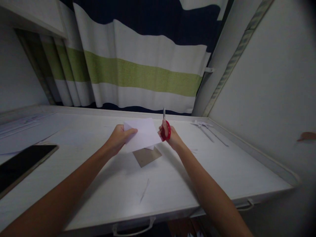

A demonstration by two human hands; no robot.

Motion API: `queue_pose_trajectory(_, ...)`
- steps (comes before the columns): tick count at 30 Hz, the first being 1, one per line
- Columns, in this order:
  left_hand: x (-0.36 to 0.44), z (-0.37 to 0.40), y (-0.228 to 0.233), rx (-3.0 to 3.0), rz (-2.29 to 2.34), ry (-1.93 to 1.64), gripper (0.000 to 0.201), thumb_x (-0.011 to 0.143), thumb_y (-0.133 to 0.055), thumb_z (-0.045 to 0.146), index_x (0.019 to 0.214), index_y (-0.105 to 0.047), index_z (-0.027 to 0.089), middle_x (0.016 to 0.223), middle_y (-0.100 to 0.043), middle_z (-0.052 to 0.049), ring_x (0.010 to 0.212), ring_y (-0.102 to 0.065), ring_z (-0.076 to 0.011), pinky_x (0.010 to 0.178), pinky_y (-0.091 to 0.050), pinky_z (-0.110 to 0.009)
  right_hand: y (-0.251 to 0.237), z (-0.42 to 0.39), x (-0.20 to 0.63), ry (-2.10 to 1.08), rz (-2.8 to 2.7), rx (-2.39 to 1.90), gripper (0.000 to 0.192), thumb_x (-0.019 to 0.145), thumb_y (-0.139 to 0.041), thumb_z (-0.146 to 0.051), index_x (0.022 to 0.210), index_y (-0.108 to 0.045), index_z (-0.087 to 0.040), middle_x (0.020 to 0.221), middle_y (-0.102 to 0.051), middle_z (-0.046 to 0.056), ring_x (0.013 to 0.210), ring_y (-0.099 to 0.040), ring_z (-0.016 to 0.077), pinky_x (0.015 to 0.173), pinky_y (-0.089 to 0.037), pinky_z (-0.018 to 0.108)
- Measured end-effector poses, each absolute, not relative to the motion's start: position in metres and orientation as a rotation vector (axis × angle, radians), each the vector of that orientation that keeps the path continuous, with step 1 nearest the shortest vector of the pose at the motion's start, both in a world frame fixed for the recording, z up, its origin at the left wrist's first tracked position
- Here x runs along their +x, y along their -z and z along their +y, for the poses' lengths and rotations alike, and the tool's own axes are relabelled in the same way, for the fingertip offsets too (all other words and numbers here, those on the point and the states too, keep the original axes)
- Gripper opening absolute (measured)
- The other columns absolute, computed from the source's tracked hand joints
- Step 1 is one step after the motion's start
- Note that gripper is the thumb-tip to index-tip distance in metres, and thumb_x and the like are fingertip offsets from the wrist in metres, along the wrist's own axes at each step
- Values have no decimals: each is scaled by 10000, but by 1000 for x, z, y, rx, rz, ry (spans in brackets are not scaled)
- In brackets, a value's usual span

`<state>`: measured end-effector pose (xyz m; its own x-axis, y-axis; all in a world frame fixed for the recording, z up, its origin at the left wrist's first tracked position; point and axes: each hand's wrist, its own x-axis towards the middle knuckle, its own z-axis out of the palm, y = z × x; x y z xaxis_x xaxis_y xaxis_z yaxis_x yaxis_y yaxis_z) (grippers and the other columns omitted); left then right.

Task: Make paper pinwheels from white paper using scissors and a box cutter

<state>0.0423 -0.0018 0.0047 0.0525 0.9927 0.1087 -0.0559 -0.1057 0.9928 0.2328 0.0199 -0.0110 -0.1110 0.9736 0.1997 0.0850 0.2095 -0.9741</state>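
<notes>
My left hand (pixel 118 138) pinches the left edge of a white sheet of paper (pixel 143 135) and holds it tilted above the white table (pixel 98 184). My right hand (pixel 170 135) grips red-handled scissors (pixel 166 126), their blades pointing up at the sheet's right edge. A brown cardboard piece (pixel 147 155) lies flat on the table just under the sheet.
A dark phone (pixel 22 164) lies at the left edge. White paper strips (pixel 206 129) lie at the back right, more sheets (pixel 22 122) at the back left. A thin paper sliver (pixel 144 190) sits near the front. A striped curtain hangs behind; a wall stands right.
</notes>
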Motion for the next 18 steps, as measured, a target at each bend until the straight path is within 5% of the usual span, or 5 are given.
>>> queue_pose_trajectory(3, 39, 2, -1, 1304, 1076, -1253, 191, 560, -640, 248, 684, -613, 105, 646, -635, -45, 590, -575, -161, 545, -444, -253, 16, 33, 254, -758, -1502, -1549, 381, 722, -446, -496, 605, -475, -135, 510, -516, 46, 429, -448, 96, 404, -287, 210)
queue_pose_trajectory(7, 35, 10, 5, 1351, 1054, -1268, 236, 557, -664, 277, 726, -638, 114, 707, -656, -52, 654, -584, -167, 606, -444, -264, 29, 41, 265, -625, -1473, -1642, 237, 575, -647, -276, 547, -450, -145, 580, -543, 67, 564, -499, 134, 459, -285, 214)
queue_pose_trajectory(13, 32, 16, 7, 1383, 1093, -1306, 302, 553, -678, 307, 770, -639, 101, 801, -658, -75, 733, -583, -186, 703, -430, -308, 22, 28, 235, -988, -1531, -1228, 361, 727, -425, -496, 667, -473, -143, 623, -538, 25, 439, -416, 59, 412, -288, 195)
queue_pose_trajectory(18, 31, 15, 7, 1357, 1059, -1265, 326, 576, -664, 330, 802, -633, 98, 772, -655, -69, 708, -584, -183, 660, -436, -286, 16, 13, 215, -1162, -1476, -909, 300, 604, -610, -393, 649, -444, -147, 525, -394, -61, 423, -337, 32, 395, -250, 171)
